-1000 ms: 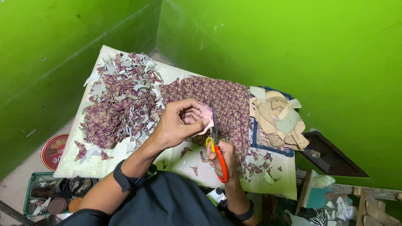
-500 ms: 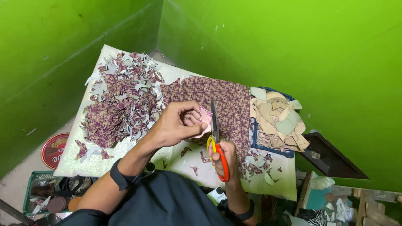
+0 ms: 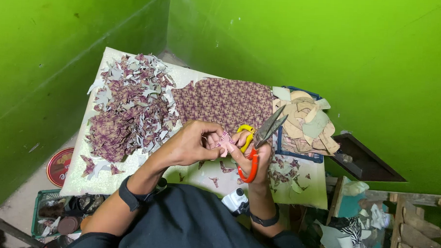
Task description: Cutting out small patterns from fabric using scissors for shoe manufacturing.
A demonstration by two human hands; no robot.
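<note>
Far left: green wall [image 3: 61,60] runs beside the desk [image 3: 193,76]; a narrow strip of floor between them holds one round red lid [image 3: 59,165] and one green crate [image 3: 44,201] of oddments at the near-left corner.

Left part of desk: one loose heap of cut scraps [image 3: 128,106], purple-patterned, too many to count; it reaches the desk's left edge, with a few stray scraps nearer.

Centre: one uncut patterned sheet [image 3: 224,99], flat, touching the heap's right side. Bare desk shows only at the far edge and the near strip.

Left hand [image 3: 193,145]: fingers closed in a pinch on one small pink piece [image 3: 224,142], held above the near-centre desk.

Right hand [image 3: 256,157]: wrapped round the orange-handled scissors [image 3: 261,140]; blades slightly parted, tips pointing far-right, just beside the pink piece.

Right: one blue tray [image 3: 297,153] with a pile of tan cut-outs [image 3: 306,119], count unclear, close to the second green wall.

Far right, off desk: one dark board [image 3: 366,161], wooden slats [image 3: 412,233].
</note>
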